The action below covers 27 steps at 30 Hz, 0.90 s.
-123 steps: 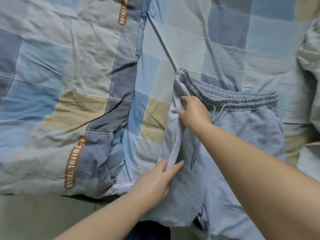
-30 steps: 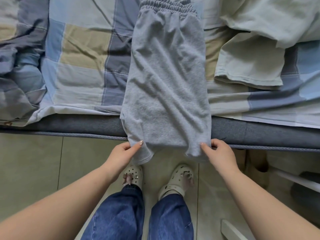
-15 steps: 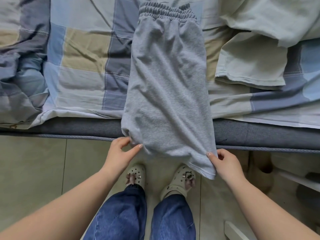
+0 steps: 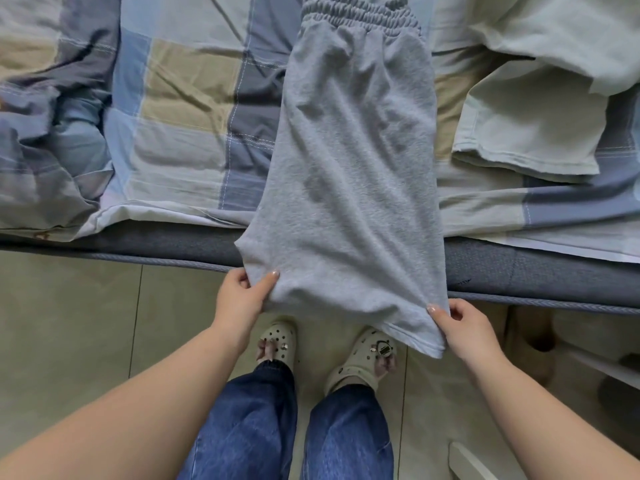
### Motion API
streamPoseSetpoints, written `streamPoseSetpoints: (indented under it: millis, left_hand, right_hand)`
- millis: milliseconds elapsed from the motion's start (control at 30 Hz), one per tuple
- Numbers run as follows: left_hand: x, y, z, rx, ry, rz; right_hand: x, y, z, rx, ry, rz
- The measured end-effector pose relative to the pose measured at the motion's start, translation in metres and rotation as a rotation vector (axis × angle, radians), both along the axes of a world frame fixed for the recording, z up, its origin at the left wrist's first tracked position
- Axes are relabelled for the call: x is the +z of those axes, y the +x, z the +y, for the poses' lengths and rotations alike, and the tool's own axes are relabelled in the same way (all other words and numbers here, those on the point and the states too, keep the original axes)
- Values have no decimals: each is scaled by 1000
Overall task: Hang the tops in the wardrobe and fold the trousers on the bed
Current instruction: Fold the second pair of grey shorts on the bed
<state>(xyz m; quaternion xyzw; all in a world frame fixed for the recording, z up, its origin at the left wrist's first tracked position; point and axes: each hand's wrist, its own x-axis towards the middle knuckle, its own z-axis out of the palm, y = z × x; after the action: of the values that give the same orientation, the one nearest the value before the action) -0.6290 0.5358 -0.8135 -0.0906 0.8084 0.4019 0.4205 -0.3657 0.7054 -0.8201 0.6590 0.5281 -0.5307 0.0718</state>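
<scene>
Trousers (image 4: pixel 349 174) halved lengthwise on bed (image 4: pixel 187 109); left hand (image 4: pixel 242 299) and right hand (image 4: pixel 464 327) pinch the hems; next, likely, hems to waistband.

hands (image 4: pixel 242 299) gripping trousers (image 4: pixel 349 188) hem, lifted taut

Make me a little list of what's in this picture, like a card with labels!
trousers: grey trousers, folded lengthwise, waistband far up on the bed, leg ends over the near edge
left hand: left hand pinches the left corner of the leg ends
right hand: right hand pinches the right corner
bed: checked cover in blue, grey and tan
other clothes: pale green top lying right of the trousers
floor: light tiles, cream clogs on the person's feet
</scene>
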Motion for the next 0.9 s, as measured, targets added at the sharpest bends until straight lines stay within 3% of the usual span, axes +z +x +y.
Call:
streamPoseSetpoints:
  millis: [167, 300, 467, 633, 767, 833, 900]
  left_hand:
    - [-4, -5, -7, -193, 78, -197]
    - [-10, -2, -8, -150, 130, -330]
    - [-7, 2, -19, -249, 34, -279]
    - [17, -7, -18, -238, -70, -81]
    - [50, -15, 2, -387, -188, 91]
    - [69, -23, 18, -333, -77, 89]
    - [86, -32, 39, -211, 41, -31]
  right_hand:
    - [-1, 2, -7, -41, -80, 30]
    - [0, 4, -11, -76, -56, 35]
    - [11, 6, -9, -120, -94, 31]
    - [35, 5, 8, -61, -68, -3]
    - [58, 3, 26, -1, -47, 40]
    - [77, -2, 40, 18, -57, 92]
    - [91, -10, 52, -3, -109, 138]
